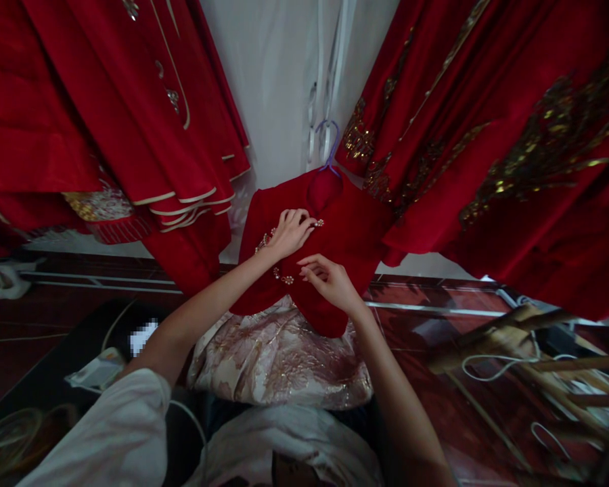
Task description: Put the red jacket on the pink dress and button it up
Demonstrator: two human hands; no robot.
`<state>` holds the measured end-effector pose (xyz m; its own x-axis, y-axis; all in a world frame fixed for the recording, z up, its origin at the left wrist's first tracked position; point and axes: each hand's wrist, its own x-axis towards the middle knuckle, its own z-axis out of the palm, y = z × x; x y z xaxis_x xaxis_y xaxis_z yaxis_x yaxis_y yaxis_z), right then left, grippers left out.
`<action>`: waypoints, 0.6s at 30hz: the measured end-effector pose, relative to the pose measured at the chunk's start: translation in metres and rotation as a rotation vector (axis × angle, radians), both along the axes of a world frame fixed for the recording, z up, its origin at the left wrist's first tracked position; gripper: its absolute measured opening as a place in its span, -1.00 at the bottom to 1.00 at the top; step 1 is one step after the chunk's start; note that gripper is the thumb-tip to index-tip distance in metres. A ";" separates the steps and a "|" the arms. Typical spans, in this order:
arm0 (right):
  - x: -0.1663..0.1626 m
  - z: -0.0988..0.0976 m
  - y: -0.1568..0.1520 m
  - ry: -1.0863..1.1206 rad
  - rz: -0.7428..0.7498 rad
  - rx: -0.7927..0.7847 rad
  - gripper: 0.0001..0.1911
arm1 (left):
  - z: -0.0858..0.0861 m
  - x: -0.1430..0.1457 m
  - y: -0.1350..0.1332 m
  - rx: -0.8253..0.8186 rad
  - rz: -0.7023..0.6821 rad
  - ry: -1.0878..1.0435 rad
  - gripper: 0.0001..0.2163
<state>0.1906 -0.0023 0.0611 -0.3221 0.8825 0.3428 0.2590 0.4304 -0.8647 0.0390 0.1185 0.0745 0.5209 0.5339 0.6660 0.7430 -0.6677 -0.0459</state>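
A small red jacket [358, 250] hangs by a purple hanger [329, 145] above my lap, its lower part lying over a pale pink skirt with a shiny floral pattern [279, 355]. My left hand [291, 233] rests on the jacket's chest, fingers bent and closed on the cloth beside a beaded flower ornament [320, 222]. Lower and to the right, my right hand [329, 281] has its thumb and forefinger close together; whatever lies between them is too small to make out. Another beaded flower [287, 279] sits just left of those fingertips. More beads [264, 242] are partly hidden behind my left wrist.
Red garments with pale piping [183, 155] hang at left, and red garments with gold sequins [532, 149] hang at right. White cabinet handles [312, 111] are behind the hanger. A wooden frame with cords [517, 338] stands at lower right. A dark surface [45, 372] holds small items at left.
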 end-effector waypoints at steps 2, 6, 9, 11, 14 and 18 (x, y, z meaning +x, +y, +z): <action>0.001 0.001 -0.001 -0.003 0.001 -0.001 -0.78 | 0.002 0.010 0.006 -0.021 0.021 -0.007 -0.77; 0.004 0.003 -0.001 0.005 0.000 -0.003 -0.78 | 0.007 0.015 0.016 -0.074 0.002 -0.031 -0.81; 0.003 0.003 0.000 0.009 -0.002 -0.010 -0.78 | 0.013 0.013 0.017 -0.089 -0.073 -0.042 -0.84; 0.001 0.002 0.000 0.005 0.002 -0.013 -0.79 | 0.016 0.011 0.016 -0.092 -0.114 -0.047 -0.87; -0.003 0.001 -0.002 -0.007 0.015 -0.006 -0.80 | 0.021 0.008 0.015 -0.104 -0.152 -0.065 -0.88; 0.000 0.005 -0.001 -0.080 -0.019 0.103 -0.81 | 0.024 0.004 0.017 -0.111 -0.205 -0.059 -0.89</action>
<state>0.1902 -0.0033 0.0661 -0.3359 0.8501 0.4057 0.3341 0.5102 -0.7925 0.0432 0.1352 0.0987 0.5878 0.4931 0.6414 0.5908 -0.8032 0.0760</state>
